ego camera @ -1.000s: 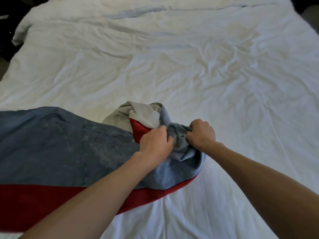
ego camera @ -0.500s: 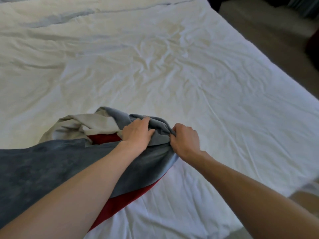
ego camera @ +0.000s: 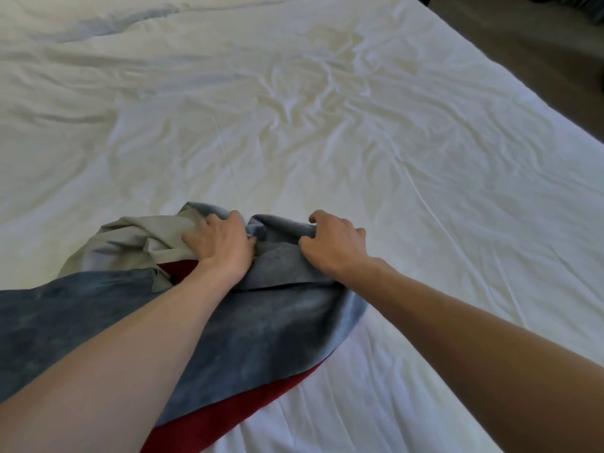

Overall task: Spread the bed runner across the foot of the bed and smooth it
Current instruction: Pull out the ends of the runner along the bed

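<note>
Blue-grey bed runner (ego camera: 268,325) bunched on bed (ego camera: 359,142), grasped by left hand (ego camera: 222,248), right hand (ego camera: 333,245).

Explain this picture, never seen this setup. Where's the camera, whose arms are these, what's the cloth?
No machine here: a person wears one wide-angle camera on the head, looking forward and down, so the two bare arms are their own. The left hand and right hand each hold a bunched fold of the bed runner, a grey-blue cloth with a red band and pale lining. It lies crumpled on the white sheet, spread only toward the left. Dark floor shows top right.
</note>
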